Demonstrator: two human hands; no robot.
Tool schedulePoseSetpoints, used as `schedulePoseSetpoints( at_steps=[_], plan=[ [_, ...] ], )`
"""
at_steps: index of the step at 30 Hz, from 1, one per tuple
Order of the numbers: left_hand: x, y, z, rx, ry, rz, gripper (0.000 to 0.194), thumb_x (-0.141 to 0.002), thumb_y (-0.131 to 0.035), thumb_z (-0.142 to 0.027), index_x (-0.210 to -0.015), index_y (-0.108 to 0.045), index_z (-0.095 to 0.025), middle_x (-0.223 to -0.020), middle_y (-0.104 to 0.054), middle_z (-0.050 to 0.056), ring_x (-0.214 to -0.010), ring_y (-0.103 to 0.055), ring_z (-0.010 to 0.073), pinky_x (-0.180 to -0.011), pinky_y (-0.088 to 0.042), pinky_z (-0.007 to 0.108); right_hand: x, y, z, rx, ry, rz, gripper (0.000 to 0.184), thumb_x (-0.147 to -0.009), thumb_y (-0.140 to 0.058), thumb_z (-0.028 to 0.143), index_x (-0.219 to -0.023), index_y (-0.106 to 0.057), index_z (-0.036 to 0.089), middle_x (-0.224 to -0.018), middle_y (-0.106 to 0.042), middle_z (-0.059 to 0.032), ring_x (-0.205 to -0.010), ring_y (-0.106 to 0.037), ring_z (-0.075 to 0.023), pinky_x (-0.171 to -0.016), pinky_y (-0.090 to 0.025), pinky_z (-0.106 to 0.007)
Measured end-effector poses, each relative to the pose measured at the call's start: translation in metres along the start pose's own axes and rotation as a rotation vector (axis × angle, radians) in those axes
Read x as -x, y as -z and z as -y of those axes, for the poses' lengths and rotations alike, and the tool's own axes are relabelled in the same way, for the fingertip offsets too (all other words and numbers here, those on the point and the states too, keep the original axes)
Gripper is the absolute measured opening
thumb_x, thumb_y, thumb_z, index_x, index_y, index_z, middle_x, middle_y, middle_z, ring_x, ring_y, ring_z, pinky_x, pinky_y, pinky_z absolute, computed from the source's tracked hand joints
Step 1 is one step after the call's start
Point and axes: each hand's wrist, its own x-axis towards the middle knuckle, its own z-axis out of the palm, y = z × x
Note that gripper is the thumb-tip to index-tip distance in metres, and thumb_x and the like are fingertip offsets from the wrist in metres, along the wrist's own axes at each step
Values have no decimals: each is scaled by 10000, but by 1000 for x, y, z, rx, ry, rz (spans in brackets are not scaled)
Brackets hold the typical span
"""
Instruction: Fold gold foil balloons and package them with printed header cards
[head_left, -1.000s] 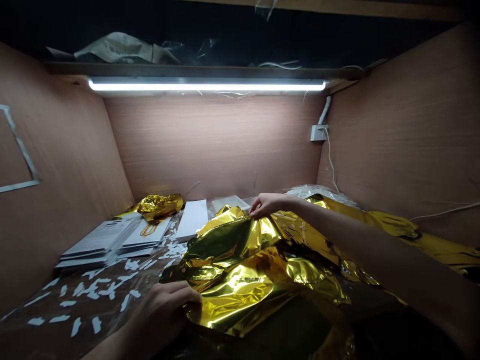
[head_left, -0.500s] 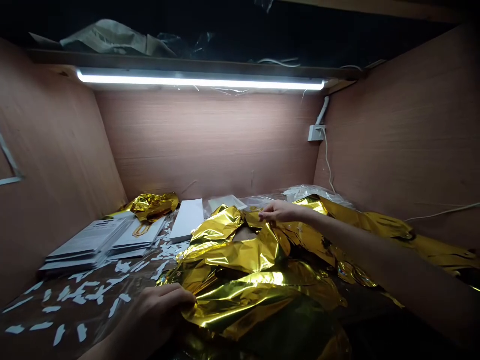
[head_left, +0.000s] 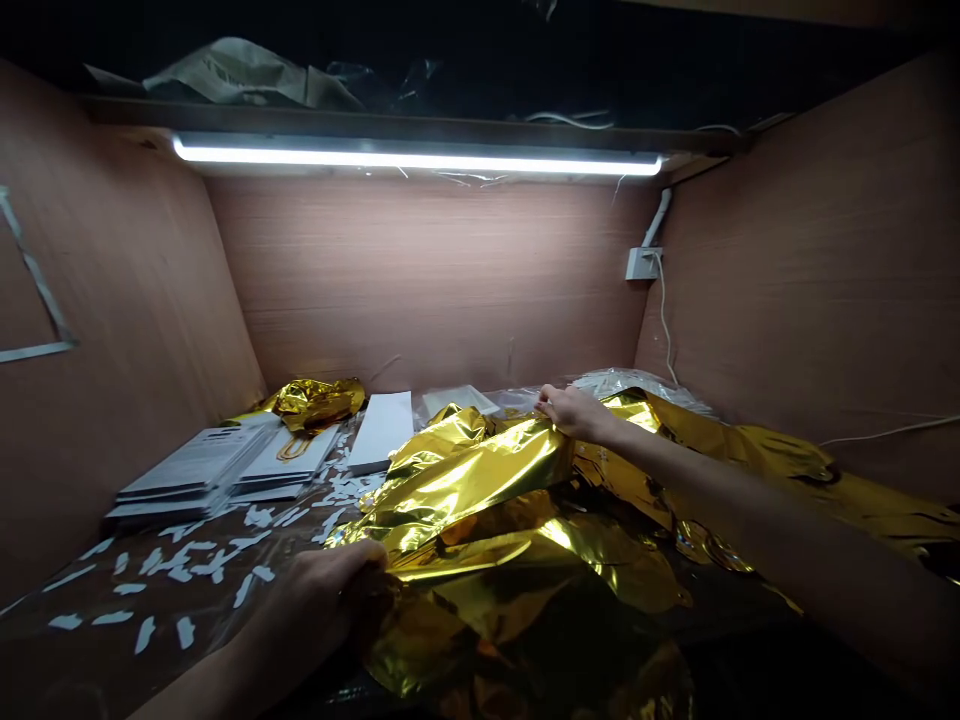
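A large crumpled gold foil sheet [head_left: 480, 480] lies across the middle and right of the desk. My left hand [head_left: 330, 595] is closed on the sheet's near left edge, low on the desk. My right hand [head_left: 574, 410] reaches far forward and pinches the sheet's far edge, holding it slightly raised. A band of foil is stretched between the two hands. More gold foil [head_left: 787, 460] trails off to the right under my right forearm.
Stacks of white printed cards [head_left: 199, 470] and a white box [head_left: 382, 430] sit at the back left beside a small gold foil bundle [head_left: 315, 400]. White paper scraps [head_left: 180, 570] litter the left. Wooden walls enclose three sides, with a light strip [head_left: 416, 160] overhead and a socket [head_left: 643, 263] with cable.
My right hand has moved farther back and right with the far edge, pulling the foil flatter. My left hand has kept its grip on the near edge and shifted little.
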Motion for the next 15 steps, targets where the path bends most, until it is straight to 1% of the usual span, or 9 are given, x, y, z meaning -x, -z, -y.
schedulePoseSetpoints(
  at_steps=[2, 4, 6, 8, 10, 11, 12, 14, 15],
  plan=[
    [0, 0, 1, -18, 51, -7, 193, -1007, -489, -268, -874, -626, -237, -621, -660, -39, -489, -615, 135, -501, -430, 218, -1, -6, -7, -91, -24, 1, 450, -1037, -362, 502, -986, -674, 182, -875, -689, -128, -819, -603, -253, -725, -390, -321],
    [0, 0, 1, -18, 89, -24, 214, -1010, -475, -301, -871, -626, -243, -624, -668, -28, -489, -621, 149, -495, -433, 225, -2, -9, -16, -225, -35, 45, 561, -1036, -324, 572, -833, -670, 181, -813, -665, -107, -785, -596, -239, -727, -406, -318],
    [0, -1, 2, -14, 112, -35, 245, -1018, -451, -326, -861, -621, -247, -613, -667, -26, -476, -615, 153, -480, -423, 229, -2, -5, -23, -380, -63, 104, 680, -1023, -257, 661, -803, -681, 177, -725, -629, -75, -712, -584, -215, -693, -429, -307],
    [1, -3, 4, -15, 136, -29, 273, -1028, -426, -347, -853, -610, -247, -569, -640, -40, -437, -584, 149, -457, -398, 236, 2, 4, -23, -654, -128, 201, 746, -1002, -218, 723, -941, -710, 165, -662, -602, -48, -658, -585, -203, -666, -467, -306],
    [2, -5, 8, -15, 174, -22, 290, -1036, -402, -365, -881, -616, -246, -551, -631, -47, -429, -576, 150, -459, -396, 244, 8, 16, -18, -1052, -164, 373, 735, -994, -244, 733, -1190, -667, 165, -712, -650, -54, -726, -645, -223, -724, -529, -345],
    [2, -5, 10, -13, 192, -23, 292, -1036, -397, -374, -911, -627, -245, -568, -646, -43, -449, -594, 155, -471, -407, 246, 12, 22, -13, -1231, -159, 474, 732, -990, -257, 735, -1322, -596, 179, -805, -697, -74, -809, -682, -245, -779, -553, -391],
    [2, -4, 12, -7, 211, -26, 291, -1033, -400, -382, -944, -640, -243, -601, -671, -33, -484, -620, 161, -489, -424, 248, 17, 27, -8, -1362, -138, 566, 742, -987, -252, 739, -1441, -494, 204, -940, -730, -101, -905, -703, -270, -828, -564, -447],
    [-1, 0, 14, 11, 250, -36, 286, -1016, -430, -396, -981, -668, -241, -676, -712, -10, -557, -659, 175, -528, -458, 250, 27, 33, 4, -1510, -106, 690, 795, -976, -224, 758, -1590, -245, 254, -1208, -705, -157, -1033, -709, -312, -842, -572, -539],
    [-3, 3, 14, 17, 276, -52, 282, -1005, -454, -403, -969, -682, -241, -694, -717, -4, -573, -661, 177, -537, -467, 249, 32, 33, 10, -1542, -99, 714, 818, -972, -220, 763, -1621, -133, 272, -1288, -672, -177, -1048, -712, -323, -818, -581, -553]
  ],
)
